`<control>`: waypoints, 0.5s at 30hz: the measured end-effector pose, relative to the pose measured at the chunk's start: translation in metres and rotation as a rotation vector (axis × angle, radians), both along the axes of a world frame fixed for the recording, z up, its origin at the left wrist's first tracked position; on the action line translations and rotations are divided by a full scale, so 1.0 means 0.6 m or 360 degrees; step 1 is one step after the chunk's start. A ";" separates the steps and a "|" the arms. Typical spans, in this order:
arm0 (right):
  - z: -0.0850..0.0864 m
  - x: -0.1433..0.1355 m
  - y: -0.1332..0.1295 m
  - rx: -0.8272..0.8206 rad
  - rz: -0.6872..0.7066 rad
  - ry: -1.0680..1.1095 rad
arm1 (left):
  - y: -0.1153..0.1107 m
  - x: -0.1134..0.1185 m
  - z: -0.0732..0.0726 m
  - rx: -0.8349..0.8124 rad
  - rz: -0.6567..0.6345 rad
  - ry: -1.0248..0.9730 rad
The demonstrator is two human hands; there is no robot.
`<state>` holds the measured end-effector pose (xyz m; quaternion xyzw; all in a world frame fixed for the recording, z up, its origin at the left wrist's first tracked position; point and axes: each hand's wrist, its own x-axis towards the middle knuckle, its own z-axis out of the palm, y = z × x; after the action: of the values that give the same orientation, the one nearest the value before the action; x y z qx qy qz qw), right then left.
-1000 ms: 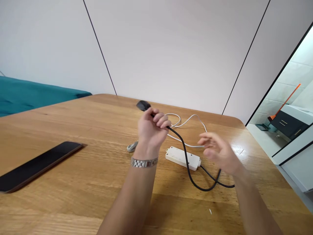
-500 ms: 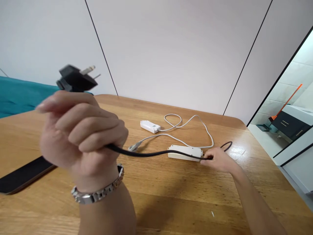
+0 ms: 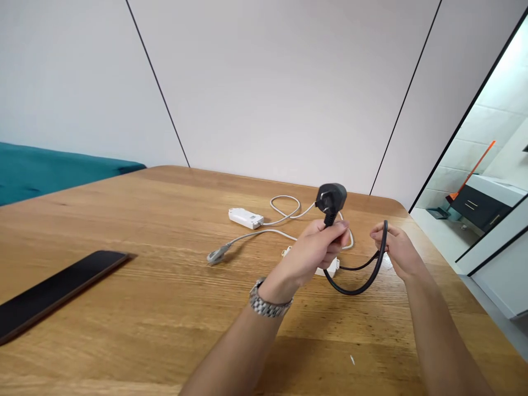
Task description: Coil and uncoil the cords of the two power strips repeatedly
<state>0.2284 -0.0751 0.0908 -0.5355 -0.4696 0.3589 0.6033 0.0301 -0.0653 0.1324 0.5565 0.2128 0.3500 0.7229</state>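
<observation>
Black plug and cord in two hands, over a wooden surface

One wooden surface (image 3: 165, 297), light brown, rounded at its far corners. One teal seat (image 3: 61, 171), beyond the left edge. One flat black panel (image 3: 58, 289), lying at the left. One left hand (image 3: 315, 247), metal watch (image 3: 270, 302) at the wrist, fingers wrapped round the neck of the black plug (image 3: 331, 199), held head up above the surface. One right hand (image 3: 394, 247), fingers pinching the looped black cord (image 3: 352, 291). One near white block (image 3: 330, 268), partly hidden behind the left hand. One far white block (image 3: 246, 218), on a curling white cable (image 3: 264, 231). One grey plug (image 3: 218, 254), lying left of the near white block. One white scrap (image 3: 352, 359), near side.
</observation>
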 end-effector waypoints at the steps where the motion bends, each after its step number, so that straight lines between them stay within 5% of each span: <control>1: 0.000 -0.004 0.000 0.0011 0.0011 -0.0049 | 0.005 0.010 -0.008 -0.0019 0.0019 0.0037; 8: -0.015 -0.030 0.001 0.0162 -0.0025 -0.0857 | 0.007 0.054 -0.045 -0.0274 -0.0223 0.0128; 15: -0.049 -0.048 0.008 0.0278 -0.0227 -0.1328 | -0.008 0.061 -0.043 -0.0095 -0.0146 0.0235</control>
<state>0.1997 -0.0702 0.0614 -0.6128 -0.6636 0.0280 0.4282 0.0668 -0.0700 0.1066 0.5682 0.2501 0.2679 0.7368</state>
